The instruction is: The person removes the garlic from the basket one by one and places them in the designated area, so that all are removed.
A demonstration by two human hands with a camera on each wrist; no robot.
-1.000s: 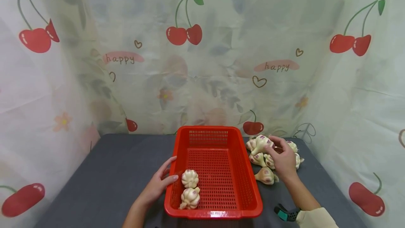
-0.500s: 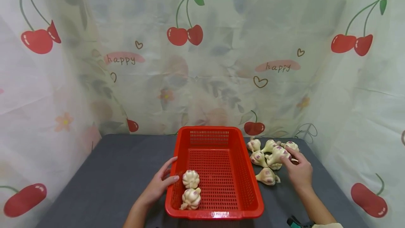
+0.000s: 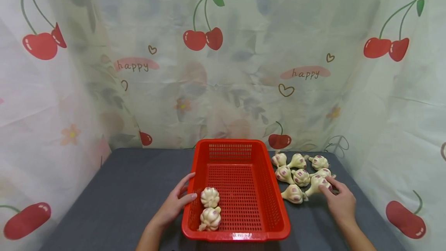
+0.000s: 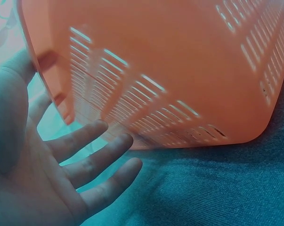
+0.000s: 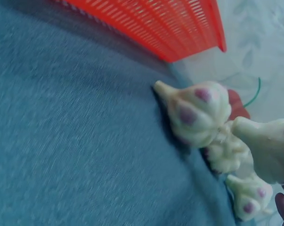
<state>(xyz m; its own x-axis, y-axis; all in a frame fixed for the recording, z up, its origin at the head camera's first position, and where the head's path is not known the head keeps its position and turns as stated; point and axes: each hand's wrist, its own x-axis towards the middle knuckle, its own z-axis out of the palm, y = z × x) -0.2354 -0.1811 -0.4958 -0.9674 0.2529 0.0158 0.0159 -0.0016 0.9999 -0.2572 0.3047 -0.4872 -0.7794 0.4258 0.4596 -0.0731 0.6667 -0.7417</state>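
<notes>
My right hand (image 3: 341,203) pinches a white garlic bulb (image 3: 318,185) with purple patches between thumb and fingers, at the near right side of a group of garlic. In the right wrist view the held bulb (image 5: 266,148) is at the right edge, with only parts of the fingers showing. A red plastic basket (image 3: 258,189) stands mid-table with two garlic bulbs (image 3: 210,218) in its near left corner. My left hand (image 3: 170,206) rests at the basket's left rim, thumb over it. Its other fingers (image 4: 109,188) extend loosely beside the slotted outer wall.
Several more garlic bulbs (image 3: 300,177) lie right of the basket on the dark grey tabletop (image 3: 139,181). A pale curtain (image 3: 223,100) printed with cherries surrounds the table at the back and both sides.
My right hand has carried the held garlic bulb rightward and nearer, from above the group to its near right side. The left hand and basket stay in place.
</notes>
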